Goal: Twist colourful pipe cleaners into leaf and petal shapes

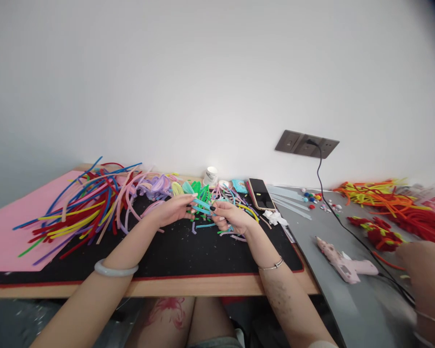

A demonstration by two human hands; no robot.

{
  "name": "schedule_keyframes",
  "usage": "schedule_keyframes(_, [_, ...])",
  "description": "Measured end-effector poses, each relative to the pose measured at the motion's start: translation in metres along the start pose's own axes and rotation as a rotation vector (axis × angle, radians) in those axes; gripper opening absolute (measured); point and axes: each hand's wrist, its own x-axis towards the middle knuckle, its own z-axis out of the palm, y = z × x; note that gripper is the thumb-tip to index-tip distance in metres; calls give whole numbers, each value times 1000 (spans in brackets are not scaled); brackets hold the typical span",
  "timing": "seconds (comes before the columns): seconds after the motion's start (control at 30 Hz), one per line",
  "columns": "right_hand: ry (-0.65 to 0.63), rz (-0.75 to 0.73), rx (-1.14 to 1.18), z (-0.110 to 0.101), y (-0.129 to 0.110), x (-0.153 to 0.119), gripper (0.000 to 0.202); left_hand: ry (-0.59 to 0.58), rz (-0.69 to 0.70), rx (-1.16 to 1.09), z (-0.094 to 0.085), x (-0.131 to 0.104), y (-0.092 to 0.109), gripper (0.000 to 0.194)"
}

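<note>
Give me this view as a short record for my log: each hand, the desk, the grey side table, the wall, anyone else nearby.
Left hand: pinching light-blue fuzzy stems
Right hand: gripping the same stems, farther right
Desk: black mat; multicoloured stem pile at left, partly over a pink sheet; phone toward the right; white cup near the wall
Grey side table: pink glue gun, small pompoms, red and orange stems
Wall: socket panel, black cable plugged in
Other person: blurred hand at right edge
</note>
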Motion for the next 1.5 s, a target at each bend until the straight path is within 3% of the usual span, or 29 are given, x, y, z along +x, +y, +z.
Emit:
schedule_keyframes(0.17, [79,0,-85,-2,-3,-1,37,-62,-69,156,1,-2,3,33])
schedule_keyframes(0.43, [205,-102,-109,3,0,6,32,60,108,244,-2,5,-1,25])
schedule_keyframes(0.67, [298,-238,-151,8,0,10,26,124,171,221,-2,6,-1,27])
schedule_keyframes(0.83, [278,-291,-218,12,1,11,25,167,227,193,0,5,2,31])
schedule_keyframes(1.03, [306,-323,-236,10,0,13,28,310,224,42,-9,8,9,31])
schedule_keyframes(1.33, [245,-279,-111,7,1,9,34,271,314,24,-7,4,12,31])
schedule_keyframes(1.43, [228,-310,34,2,1,8,37,204,351,-47,-6,2,12,28])
schedule_keyframes(1.5, [213,-316,145,-1,1,8,38,137,353,-72,-5,1,10,36])
